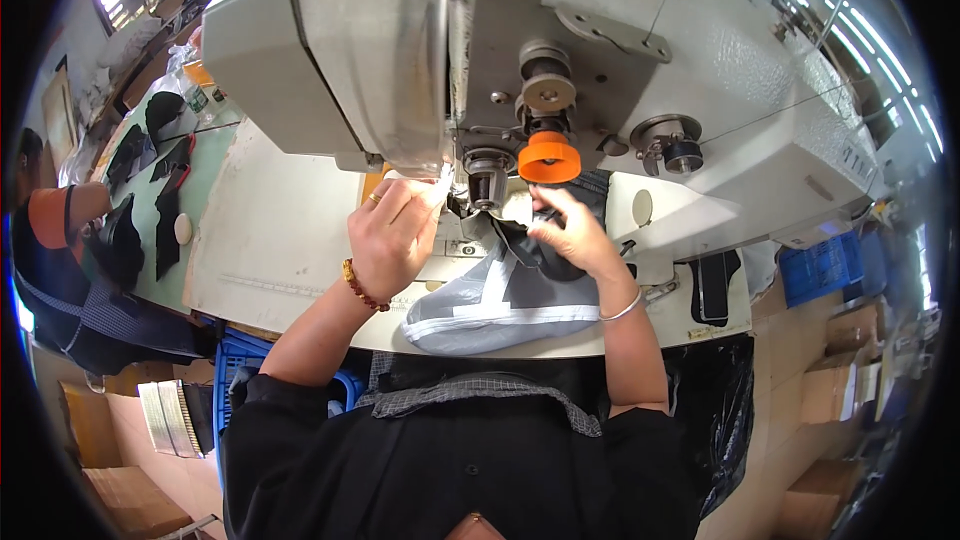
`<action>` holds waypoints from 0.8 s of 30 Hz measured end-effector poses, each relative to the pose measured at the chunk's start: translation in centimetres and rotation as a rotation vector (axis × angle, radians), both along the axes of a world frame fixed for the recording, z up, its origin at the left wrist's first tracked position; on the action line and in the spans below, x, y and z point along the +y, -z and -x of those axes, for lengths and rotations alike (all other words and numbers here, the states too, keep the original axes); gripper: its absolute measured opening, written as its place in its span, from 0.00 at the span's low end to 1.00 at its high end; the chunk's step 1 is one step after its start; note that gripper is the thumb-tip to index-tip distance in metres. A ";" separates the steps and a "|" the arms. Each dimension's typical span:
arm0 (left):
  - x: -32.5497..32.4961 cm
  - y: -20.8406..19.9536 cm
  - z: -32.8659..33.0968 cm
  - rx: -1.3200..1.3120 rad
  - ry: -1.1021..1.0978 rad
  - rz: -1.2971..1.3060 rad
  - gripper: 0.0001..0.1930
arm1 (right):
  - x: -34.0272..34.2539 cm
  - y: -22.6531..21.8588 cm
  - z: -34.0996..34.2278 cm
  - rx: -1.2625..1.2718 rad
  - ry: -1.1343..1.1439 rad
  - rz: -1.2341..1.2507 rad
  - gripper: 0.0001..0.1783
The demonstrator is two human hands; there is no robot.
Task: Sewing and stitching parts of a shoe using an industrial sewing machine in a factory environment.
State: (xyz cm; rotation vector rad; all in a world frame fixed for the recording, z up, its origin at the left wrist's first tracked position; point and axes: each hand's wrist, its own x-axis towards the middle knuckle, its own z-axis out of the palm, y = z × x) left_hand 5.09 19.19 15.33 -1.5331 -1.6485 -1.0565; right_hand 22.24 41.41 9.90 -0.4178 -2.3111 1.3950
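A large pale sewing machine fills the top of the head view. My left hand is raised left of its presser area, fingers pinched together. Whatever lies in that pinch is too small and bright to make out. My right hand is on the other side, just under the orange knob, thumb and forefinger apart beside the black part of the work. A grey fabric piece with white bands lies below the needle area, between my forearms, reaching the table's front edge.
A phone-like black object lies on the table at right. Blue crates and cardboard boxes stand on the floor. At left, a person sits by a green table holding black cut pieces.
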 end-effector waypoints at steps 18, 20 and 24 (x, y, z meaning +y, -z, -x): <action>0.5 1.4 0.8 -0.099 0.117 -0.193 0.12 | -5.8 -3.9 4.6 0.286 0.100 -0.370 0.19; 0.3 0.7 0.4 -0.117 0.068 -0.130 0.12 | -6.1 -4.7 3.9 0.299 0.142 -0.488 0.18; -3.1 -0.9 -1.8 -0.177 0.138 0.000 0.13 | -7.5 -7.3 0.4 0.244 0.077 -0.557 0.13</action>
